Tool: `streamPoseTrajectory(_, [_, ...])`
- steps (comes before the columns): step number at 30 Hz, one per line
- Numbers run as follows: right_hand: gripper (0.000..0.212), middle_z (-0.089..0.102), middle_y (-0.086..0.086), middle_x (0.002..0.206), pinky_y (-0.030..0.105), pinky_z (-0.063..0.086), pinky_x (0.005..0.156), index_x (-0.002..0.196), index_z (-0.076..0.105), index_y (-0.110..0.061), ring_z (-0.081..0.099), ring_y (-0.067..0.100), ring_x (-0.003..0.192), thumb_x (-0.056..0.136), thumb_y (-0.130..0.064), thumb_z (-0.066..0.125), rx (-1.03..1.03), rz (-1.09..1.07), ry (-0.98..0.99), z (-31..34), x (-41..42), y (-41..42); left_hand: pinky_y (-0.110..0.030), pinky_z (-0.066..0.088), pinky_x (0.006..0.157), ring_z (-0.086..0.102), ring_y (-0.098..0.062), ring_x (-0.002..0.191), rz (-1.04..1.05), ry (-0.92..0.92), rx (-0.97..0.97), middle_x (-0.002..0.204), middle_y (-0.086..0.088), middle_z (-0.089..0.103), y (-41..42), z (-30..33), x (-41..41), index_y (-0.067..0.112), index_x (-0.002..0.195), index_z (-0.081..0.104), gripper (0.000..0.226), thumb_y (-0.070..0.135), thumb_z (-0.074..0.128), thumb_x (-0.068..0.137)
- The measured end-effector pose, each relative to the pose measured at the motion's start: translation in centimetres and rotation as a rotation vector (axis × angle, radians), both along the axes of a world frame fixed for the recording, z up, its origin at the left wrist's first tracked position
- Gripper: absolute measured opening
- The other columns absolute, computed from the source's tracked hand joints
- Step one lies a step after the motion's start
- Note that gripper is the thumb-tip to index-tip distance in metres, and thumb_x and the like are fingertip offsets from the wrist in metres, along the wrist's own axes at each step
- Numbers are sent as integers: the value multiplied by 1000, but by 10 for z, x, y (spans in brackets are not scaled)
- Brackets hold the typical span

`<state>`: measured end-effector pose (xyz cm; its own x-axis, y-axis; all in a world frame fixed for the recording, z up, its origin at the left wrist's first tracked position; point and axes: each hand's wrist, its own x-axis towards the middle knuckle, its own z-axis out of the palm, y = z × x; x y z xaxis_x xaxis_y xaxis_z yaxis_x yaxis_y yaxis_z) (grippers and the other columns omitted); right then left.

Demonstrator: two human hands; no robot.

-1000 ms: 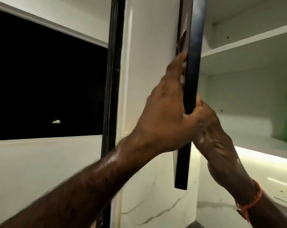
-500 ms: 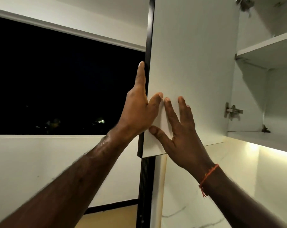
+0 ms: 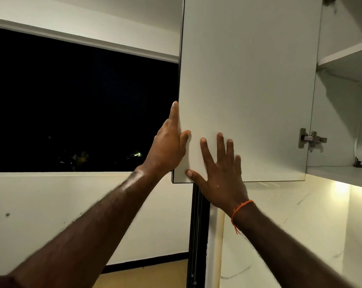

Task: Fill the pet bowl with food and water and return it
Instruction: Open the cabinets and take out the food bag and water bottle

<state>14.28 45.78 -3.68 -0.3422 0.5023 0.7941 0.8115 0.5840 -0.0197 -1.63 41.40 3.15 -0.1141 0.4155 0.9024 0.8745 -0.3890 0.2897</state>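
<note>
A white upper cabinet door (image 3: pixel 248 84) stands swung wide open, its inner face toward me. My left hand (image 3: pixel 169 144) grips the door's free left edge near the bottom corner, thumb on the inner face and fingers behind the edge. My right hand (image 3: pixel 219 171) lies flat on the inner face with its fingers spread, an orange thread around the wrist. No pet bowl, food or water is in view.
The open cabinet (image 3: pixel 346 129) at the right shows white shelves and a metal hinge (image 3: pixel 309 139). A lit strip glows under the cabinet (image 3: pixel 342 187) above a marble-look wall. A dark window (image 3: pixel 78 109) fills the left; a black frame post (image 3: pixel 196 235) runs below the door.
The door has swung from edge-on to wide open, showing its inner face. My right hand went from gripping the edge to lying flat on the face. The view has shifted left.
</note>
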Motion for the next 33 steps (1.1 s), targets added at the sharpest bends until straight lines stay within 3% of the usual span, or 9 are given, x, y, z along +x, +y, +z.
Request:
streamPoseTrajectory(4, [89, -37, 3, 164, 63, -1, 123, 158, -21, -38, -32, 33, 151, 88, -85, 9, -1, -3, -11, 0, 1, 2, -20, 24, 106, 38, -23, 147, 19, 2, 33, 168, -9, 26, 4, -5, 1, 18, 165, -1, 78, 30, 50, 107])
streamPoseTrajectory(7, [85, -36, 2, 164, 60, -1, 124, 157, -21, -42, -32, 31, 152, 92, -81, 17, -9, 6, -47, 3, 8, 1, -23, 11, 118, 13, -24, 158, 55, 27, 62, 173, -11, 3, 6, -7, 9, 11, 164, -3, 75, 25, 44, 108])
streamPoseTrajectory(9, [85, -31, 1, 167, 58, 5, 126, 158, -17, -42, -26, 29, 154, 95, -75, 29, -18, -5, -74, 4, 18, -3, -40, 5, 129, -4, -28, 159, 93, 37, 72, 172, -14, -8, 7, -5, 18, 7, 163, -6, 77, 14, 45, 106])
streamPoseTrajectory(11, [85, -21, 2, 170, 56, 10, 126, 160, -10, -41, -14, 29, 158, 97, -70, 39, -41, -28, -63, 4, 30, -10, -56, -8, 126, -14, -34, 158, 202, 52, 67, 170, -19, -16, 6, -1, 31, 8, 163, -7, 90, 1, 51, 93])
streamPoseTrajectory(13, [86, -13, 3, 172, 53, 15, 125, 161, -4, -40, -4, 30, 159, 96, -67, 46, -49, -68, -23, 4, 46, -20, -61, -14, 122, -18, -39, 156, 281, 60, 72, 168, -23, -18, 4, 4, 49, 9, 163, -6, 102, -2, 56, 82])
streamPoseTrajectory(15, [88, -6, 5, 172, 52, 19, 123, 162, 1, -38, 3, 31, 158, 95, -63, 50, -19, -118, -4, 5, 66, -33, -66, -9, 122, -17, -45, 155, 296, 57, 83, 166, -29, -18, 4, 8, 67, 10, 163, -5, 103, 10, 62, 84])
streamPoseTrajectory(18, [88, 0, 6, 172, 51, 20, 122, 163, 5, -36, 9, 31, 158, 94, -61, 54, 39, -202, 27, 8, 105, -56, -69, -5, 121, -11, -56, 152, 286, 111, 133, 163, -38, -11, 4, 9, 95, 5, 163, 0, 101, 44, 59, 91])
streamPoseTrajectory(23, [88, -3, 1, 172, 49, 16, 122, 162, 2, -40, 5, 27, 157, 94, -60, 54, 78, -352, 33, 16, 182, -107, -66, -4, 122, -7, -59, 151, 82, 157, 220, 162, -42, -6, -2, 7, 162, 1, 163, 8, 103, 67, 47, 94])
streamPoseTrajectory(33, [88, 7, 5, 171, 54, 22, 120, 162, 8, -38, 14, 32, 155, 93, -58, 58, 127, -790, 90, 21, 340, -222, -57, 2, 127, -13, -44, 156, -379, 190, 255, 168, -28, -11, -51, 5, 338, 9, 164, 1, 103, 76, 38, 95])
